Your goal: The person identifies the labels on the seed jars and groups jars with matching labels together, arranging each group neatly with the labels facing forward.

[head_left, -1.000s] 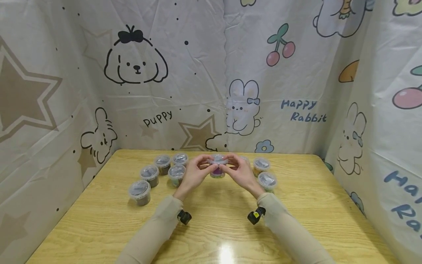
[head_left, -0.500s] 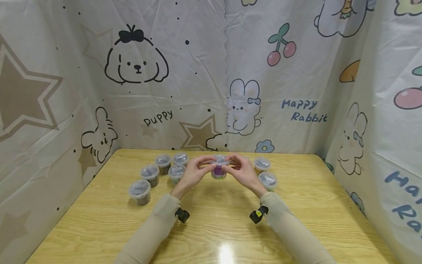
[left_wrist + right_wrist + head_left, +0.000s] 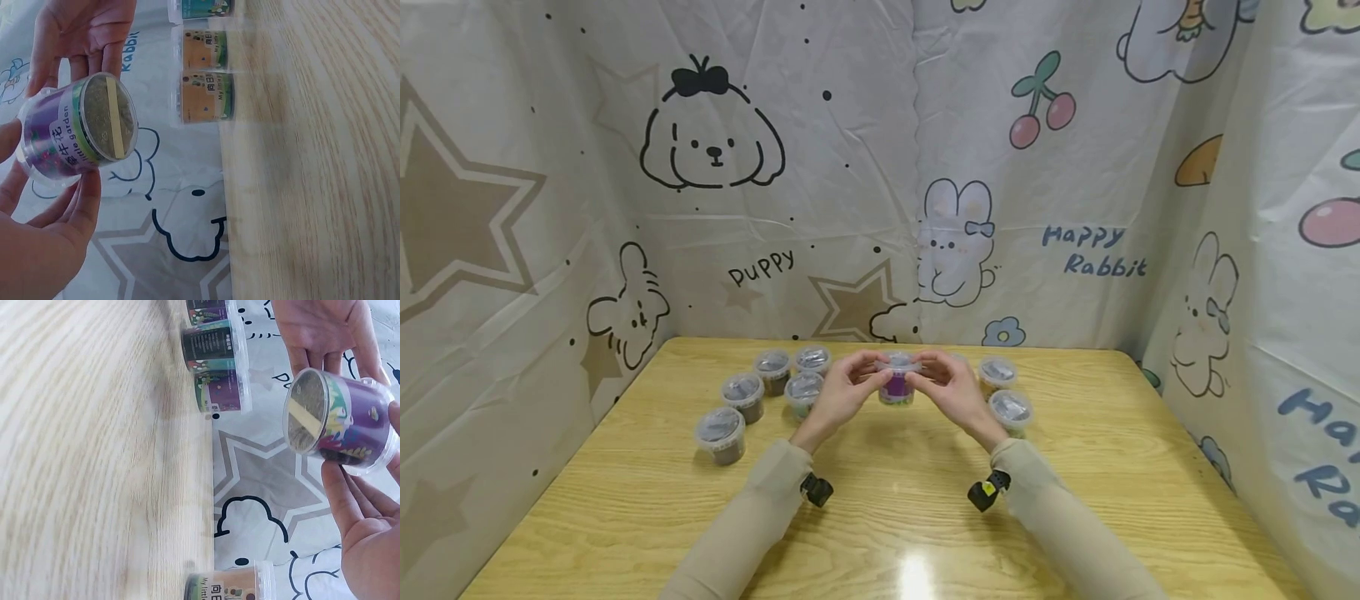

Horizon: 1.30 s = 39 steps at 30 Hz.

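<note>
My left hand and right hand hold one purple-labelled seed-growing cup between them, lid side up and raised off the table. Thumbs are on the near side, the other fingers around the lid rim. In the left wrist view, the underside of the cup is clear and shows brown soil and a pale flat stick. The right wrist view shows the same cup, with the left hand across from the right hand.
Several lidded cups stand left on the wooden table, the nearest cup in front. On the right are an orange-labelled cup and another cup; one more is partly hidden by the right hand. A printed curtain hangs behind.
The thumbs have moved apart from the middle of the cup to its sides, leaving more purple label visible. The cup stays at nearly the same place, and the standing cups have not moved.
</note>
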Tool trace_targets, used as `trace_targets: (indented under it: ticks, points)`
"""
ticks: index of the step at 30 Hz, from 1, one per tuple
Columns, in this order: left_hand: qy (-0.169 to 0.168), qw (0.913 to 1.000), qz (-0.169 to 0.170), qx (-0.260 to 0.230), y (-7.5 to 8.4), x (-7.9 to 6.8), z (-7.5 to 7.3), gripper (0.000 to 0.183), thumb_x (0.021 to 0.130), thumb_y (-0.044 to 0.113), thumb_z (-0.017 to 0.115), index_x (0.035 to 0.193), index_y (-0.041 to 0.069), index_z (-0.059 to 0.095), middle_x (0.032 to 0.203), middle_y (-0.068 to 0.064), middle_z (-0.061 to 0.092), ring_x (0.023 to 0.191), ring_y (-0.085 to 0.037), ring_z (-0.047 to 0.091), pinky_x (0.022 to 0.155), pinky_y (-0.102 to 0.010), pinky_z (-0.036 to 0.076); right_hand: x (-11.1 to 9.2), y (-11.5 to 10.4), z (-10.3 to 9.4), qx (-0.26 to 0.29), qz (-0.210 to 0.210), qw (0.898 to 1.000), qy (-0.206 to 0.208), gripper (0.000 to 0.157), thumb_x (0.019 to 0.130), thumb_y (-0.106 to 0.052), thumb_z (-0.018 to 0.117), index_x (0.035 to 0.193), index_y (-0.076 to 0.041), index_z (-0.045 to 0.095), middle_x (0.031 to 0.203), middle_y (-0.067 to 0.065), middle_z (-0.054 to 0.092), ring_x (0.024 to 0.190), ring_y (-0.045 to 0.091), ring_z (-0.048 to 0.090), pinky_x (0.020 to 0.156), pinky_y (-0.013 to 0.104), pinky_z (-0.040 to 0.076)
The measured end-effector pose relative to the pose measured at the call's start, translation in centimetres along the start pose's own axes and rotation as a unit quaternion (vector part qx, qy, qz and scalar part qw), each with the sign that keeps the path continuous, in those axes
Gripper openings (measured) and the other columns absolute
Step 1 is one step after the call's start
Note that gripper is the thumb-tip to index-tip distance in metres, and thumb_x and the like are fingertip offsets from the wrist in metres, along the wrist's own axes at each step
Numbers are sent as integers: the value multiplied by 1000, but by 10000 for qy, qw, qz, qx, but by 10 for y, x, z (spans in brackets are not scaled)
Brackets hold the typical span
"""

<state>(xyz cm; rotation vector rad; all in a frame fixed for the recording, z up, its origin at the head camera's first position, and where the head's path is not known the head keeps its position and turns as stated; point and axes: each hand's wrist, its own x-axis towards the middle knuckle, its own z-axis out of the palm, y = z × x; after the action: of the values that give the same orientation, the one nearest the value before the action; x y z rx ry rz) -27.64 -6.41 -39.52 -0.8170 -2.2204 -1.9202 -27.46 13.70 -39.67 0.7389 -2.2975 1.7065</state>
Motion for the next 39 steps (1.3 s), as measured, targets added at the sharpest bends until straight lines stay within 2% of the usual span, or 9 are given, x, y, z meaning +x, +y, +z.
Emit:
trace_targets:
  ticks: [6, 12, 16, 21, 27, 33, 39]
  points:
    - [291, 9995, 84, 119, 2, 0, 5, 28, 87, 12, 62, 108, -5, 57, 112, -19, 57, 105, -32, 55, 88, -38, 46, 0, -2, 3, -1, -15, 9999, 143, 33, 85, -16, 65, 113, 0, 58, 112, 17, 60, 105, 29, 56, 88, 34, 46]
    - [459, 9986, 241, 78, 5, 0, 10, 28, 85, 10, 63, 106, -8, 57, 108, -22, 58, 102, -35, 56, 87, -42, 46, 0, -6, 6, -55, -9, 9997, 235, 33, 84, -16, 66, 111, 1, 58, 107, 17, 61, 100, 29, 58, 86, 37, 47]
    - [422, 9989, 176, 34, 6, 0, 9, 29, 86, 11, 62, 109, -7, 57, 109, -22, 58, 104, -34, 55, 88, -42, 45, 2, 1, 5, -3, -45, 9994, 339, 32, 83, -18, 68, 106, 1, 57, 102, 16, 63, 96, 28, 60, 84, 38, 49]
    - [196, 9998, 3, 44, 6, 2, 4, 30, 89, 13, 58, 115, -3, 56, 117, -18, 56, 109, -32, 52, 91, -39, 44, 7, 20, 3, 25, 115, 9990, 441, 31, 80, -27, 70, 103, -9, 59, 101, 8, 64, 95, 20, 60, 84, 35, 48]
    - [-35, 9999, -76, -61, 5, 2, -2, 29, 90, 12, 57, 115, -2, 56, 118, -17, 55, 110, -31, 51, 92, -40, 42, 8, 26, 1, 140, 173, 9992, 318, 32, 80, -33, 69, 103, -14, 58, 101, 6, 64, 95, 19, 60, 86, 36, 48]
    - [-202, 9994, -113, -263, 4, 2, -5, 28, 90, 13, 57, 114, -1, 56, 113, -17, 59, 101, -26, 57, 86, -43, 46, 8, 24, -1, 369, 179, 9991, 52, 30, 83, -26, 66, 106, -10, 56, 104, 8, 63, 98, 21, 59, 86, 36, 47]
    - [1, 9999, -23, -102, 1, 2, -3, 26, 89, 12, 59, 110, -2, 56, 110, -18, 60, 99, -28, 57, 84, -38, 47, 6, 9, 0, 390, -41, 9992, -123, 28, 87, -12, 62, 112, 0, 57, 109, 17, 61, 103, 29, 57, 87, 37, 47]
